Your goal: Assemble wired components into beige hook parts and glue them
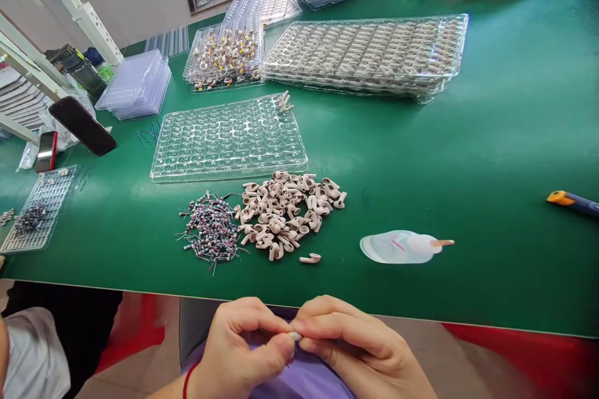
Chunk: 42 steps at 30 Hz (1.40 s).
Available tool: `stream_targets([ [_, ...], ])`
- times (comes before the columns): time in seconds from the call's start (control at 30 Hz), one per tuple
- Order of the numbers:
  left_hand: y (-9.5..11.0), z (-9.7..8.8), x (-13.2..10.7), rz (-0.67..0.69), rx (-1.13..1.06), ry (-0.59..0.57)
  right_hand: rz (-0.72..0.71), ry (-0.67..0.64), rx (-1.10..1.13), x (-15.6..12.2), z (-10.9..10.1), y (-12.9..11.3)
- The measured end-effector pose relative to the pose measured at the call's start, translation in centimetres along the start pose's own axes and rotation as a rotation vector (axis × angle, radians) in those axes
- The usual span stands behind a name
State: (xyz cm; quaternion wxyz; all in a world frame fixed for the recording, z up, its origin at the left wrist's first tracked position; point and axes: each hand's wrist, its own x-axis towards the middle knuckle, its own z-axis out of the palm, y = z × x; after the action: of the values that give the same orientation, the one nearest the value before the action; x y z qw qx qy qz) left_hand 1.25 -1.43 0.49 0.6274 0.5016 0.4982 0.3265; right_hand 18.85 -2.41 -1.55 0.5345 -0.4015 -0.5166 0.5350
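Observation:
My left hand and my right hand meet in front of my lap, just off the table's near edge. Both are closed in a pinch around one small whitish earbud part, mostly hidden by the fingertips. Beyond them on the green table lies a heap of beige earbud shells, with a single shell apart at its near side. Left of the heap is a pile of small wired components. Behind both sits a clear blister tray with a few shells in its far right corner.
A soft glue bottle lies to the right, and a utility knife farther right. Stacked filled trays and a tray of mixed parts stand at the back. Phones lean at left. Another person's sleeve shows lower left.

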Motion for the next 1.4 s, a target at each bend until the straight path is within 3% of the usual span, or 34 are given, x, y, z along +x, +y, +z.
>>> stream_targets([
  [0.43,0.0,0.1,0.0,-0.084,-0.119,-0.016,0.105,-0.01,0.011,-0.5,-0.1,0.8],
  [0.77,0.0,0.3,0.2,-0.119,-0.222,0.012,-0.069,0.032,-0.129,-0.7,-0.1,0.7],
  [1.1,-0.2,0.4,0.1,-0.083,-0.083,0.061,-0.132,0.037,-0.193,-0.5,0.0,0.5],
  [1.4,0.3,0.8,-0.1,0.093,0.218,0.134,-0.011,0.073,-0.106,-1.1,0.0,1.0],
])
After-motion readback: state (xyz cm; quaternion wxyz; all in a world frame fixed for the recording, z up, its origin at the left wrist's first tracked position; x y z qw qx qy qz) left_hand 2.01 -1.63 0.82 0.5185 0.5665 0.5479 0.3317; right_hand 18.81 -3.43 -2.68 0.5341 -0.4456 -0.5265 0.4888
